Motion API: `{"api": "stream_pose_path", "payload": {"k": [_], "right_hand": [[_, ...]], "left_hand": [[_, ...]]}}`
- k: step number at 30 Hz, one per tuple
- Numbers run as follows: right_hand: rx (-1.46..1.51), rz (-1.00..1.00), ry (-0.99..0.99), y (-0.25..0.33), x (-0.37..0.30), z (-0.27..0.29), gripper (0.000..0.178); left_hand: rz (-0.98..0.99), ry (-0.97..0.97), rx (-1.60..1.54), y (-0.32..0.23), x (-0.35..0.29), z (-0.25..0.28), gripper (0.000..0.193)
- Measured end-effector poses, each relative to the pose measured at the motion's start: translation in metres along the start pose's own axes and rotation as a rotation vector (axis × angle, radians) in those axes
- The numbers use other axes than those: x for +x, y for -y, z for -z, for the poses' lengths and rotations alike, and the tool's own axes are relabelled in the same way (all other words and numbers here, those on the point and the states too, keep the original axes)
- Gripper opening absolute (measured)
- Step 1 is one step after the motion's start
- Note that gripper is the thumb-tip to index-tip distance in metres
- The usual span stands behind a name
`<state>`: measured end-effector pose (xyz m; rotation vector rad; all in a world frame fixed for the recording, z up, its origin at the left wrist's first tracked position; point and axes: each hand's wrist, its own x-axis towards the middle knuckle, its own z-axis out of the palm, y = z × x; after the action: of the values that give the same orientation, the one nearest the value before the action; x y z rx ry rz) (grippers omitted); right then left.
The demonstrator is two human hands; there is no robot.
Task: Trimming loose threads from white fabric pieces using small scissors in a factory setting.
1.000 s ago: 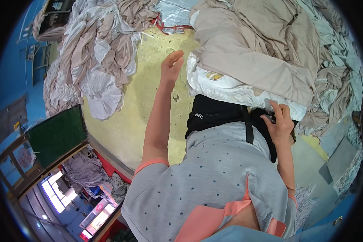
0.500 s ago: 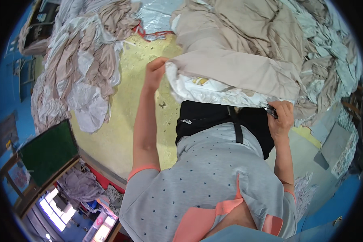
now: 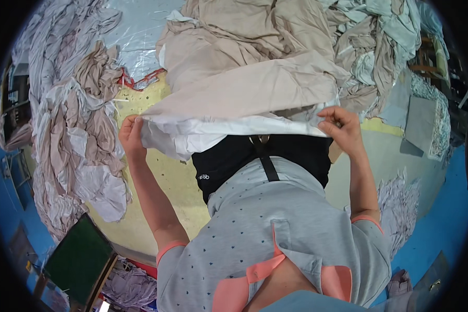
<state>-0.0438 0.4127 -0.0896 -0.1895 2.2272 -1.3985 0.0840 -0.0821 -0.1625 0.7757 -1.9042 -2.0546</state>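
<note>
A large cloth [image 3: 234,96], beige on top with a white edge turned up, stretches across my lap. At its left corner my left hand [image 3: 132,136] pinches the fabric between thumb and fingers. The right end of the white edge [image 3: 275,126] is between the thumb and forefinger of my right hand [image 3: 344,130], whose other fingers are curled. Something small and dark shows within that hand, too little visible to name. The edge hangs nearly straight between both hands, in front of my black trousers.
Crumpled beige and white fabric [image 3: 96,130] is heaped at the left, with more fabric [image 3: 361,57] at the far right. A silvery plastic sheet [image 3: 140,36] lies on the far floor. At lower left stands a dark green panel [image 3: 78,257]; a grey board [image 3: 420,125] is at the right.
My view has shifted and the cloth's edge is now stretched straighter. A dark-and-metal tool seen earlier in my right hand is mostly hidden. A yellow patch on the cloth's white side no longer shows.
</note>
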Motion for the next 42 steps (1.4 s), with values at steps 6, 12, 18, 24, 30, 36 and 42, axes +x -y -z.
{"api": "stream_pose_path", "payload": {"k": [6,12,18,24,30,36,42], "right_hand": [[-0.157,0.183,0.005,-0.007,0.029,0.009,0.038],[-0.189,0.213,-0.094,-0.039,0.036,0.013,0.02],[-0.045,0.081,-0.137,-0.058,0.044,0.021,0.013],[0.045,0.026,-0.262,-0.075,0.056,0.039,0.012],[0.243,-0.042,-0.323,-0.083,0.065,0.046,0.01],[0.387,0.019,-0.311,-0.088,0.072,0.055,0.014],[0.435,0.047,-0.35,-0.087,0.076,0.056,0.013]], "left_hand": [[0.177,0.049,0.202,0.017,0.025,-0.008,0.009],[0.25,0.05,0.162,0.018,0.029,-0.017,0.006],[0.217,0.038,0.169,0.018,0.029,-0.015,0.005],[0.192,0.024,0.166,0.012,0.026,-0.021,0.005],[0.179,0.038,0.107,0.004,0.02,-0.021,0.006],[0.127,0.047,0.071,-0.006,0.014,-0.02,0.004],[0.069,0.062,0.036,-0.013,0.011,-0.021,0.006]]}}
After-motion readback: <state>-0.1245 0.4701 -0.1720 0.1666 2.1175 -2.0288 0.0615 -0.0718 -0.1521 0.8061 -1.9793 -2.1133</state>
